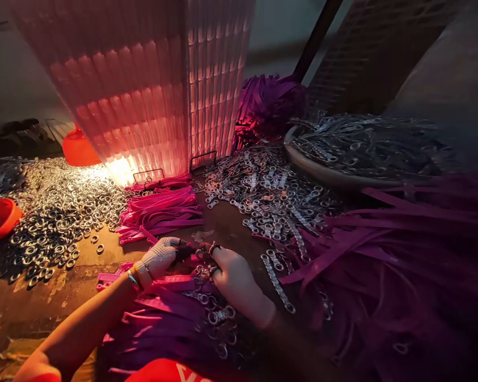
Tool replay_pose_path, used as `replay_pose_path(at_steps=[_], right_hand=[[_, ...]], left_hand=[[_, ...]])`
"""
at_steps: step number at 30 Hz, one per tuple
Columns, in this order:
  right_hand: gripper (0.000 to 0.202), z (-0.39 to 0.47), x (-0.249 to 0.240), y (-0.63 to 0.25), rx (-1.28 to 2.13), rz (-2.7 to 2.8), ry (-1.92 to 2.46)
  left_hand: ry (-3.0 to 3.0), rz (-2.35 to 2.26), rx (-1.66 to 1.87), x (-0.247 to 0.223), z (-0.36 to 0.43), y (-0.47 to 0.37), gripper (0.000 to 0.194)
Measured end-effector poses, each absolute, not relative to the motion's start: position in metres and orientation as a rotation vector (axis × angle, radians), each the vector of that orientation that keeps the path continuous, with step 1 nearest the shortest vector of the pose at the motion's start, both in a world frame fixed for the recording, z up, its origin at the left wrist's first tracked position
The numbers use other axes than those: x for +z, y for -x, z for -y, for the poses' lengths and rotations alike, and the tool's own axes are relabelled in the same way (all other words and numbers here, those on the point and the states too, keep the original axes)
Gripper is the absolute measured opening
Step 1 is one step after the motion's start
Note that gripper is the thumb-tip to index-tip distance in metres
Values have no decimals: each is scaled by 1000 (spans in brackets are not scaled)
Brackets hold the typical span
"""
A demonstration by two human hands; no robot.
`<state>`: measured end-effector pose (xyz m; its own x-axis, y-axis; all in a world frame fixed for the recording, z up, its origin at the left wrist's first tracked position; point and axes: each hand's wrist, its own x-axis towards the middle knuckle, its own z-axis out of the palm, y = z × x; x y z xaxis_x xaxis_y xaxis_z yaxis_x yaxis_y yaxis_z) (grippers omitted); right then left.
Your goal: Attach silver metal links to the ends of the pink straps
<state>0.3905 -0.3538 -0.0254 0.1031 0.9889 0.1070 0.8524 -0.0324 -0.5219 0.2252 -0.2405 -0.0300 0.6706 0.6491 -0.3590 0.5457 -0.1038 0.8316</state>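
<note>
My left hand point(161, 259), in a pale dotted glove with dark fingertips, is closed in a pinch just left of my right hand. My right hand point(236, 278), pale-gloved too, has its thumb and fingers bent together, the tips close to the left ones. Whatever lies between the fingertips is dark and too small to make out. Just under the hands are metal ring-ended pieces point(213, 315), on and beside a pile of magenta straps point(155, 331). A neater bundle of magenta straps point(163, 212) lies beyond my left hand.
Loose metal rings point(59, 212) cover the left, beside an orange bowl point(2, 218). An orange-shaded lamp point(79, 148) glows by an upright translucent ribbed panel point(143, 90). Ring-ended chain pieces point(266, 180) lie behind; a basin point(302, 164) holds more. Purple straps point(382, 276) fill the right.
</note>
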Motion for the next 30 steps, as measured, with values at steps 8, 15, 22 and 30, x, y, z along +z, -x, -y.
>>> replay_pose_path(at_steps=[8,15,22,30], right_hand=[[18,351,1,-361,281,2297,2046],[10,360,8,-359,249,2261,2129],[14,355,-6,-360,147,2230,2091],[28,342,-4,-362,333,2367,2082]], left_hand=[[-1498,-922,266,-15,268,-199,31],[-1947,-826,358,-7,273,-197,31],[-2112,-888,219,-19,272,-198,15],[-1838,-954,252,-21,266,-192,23]])
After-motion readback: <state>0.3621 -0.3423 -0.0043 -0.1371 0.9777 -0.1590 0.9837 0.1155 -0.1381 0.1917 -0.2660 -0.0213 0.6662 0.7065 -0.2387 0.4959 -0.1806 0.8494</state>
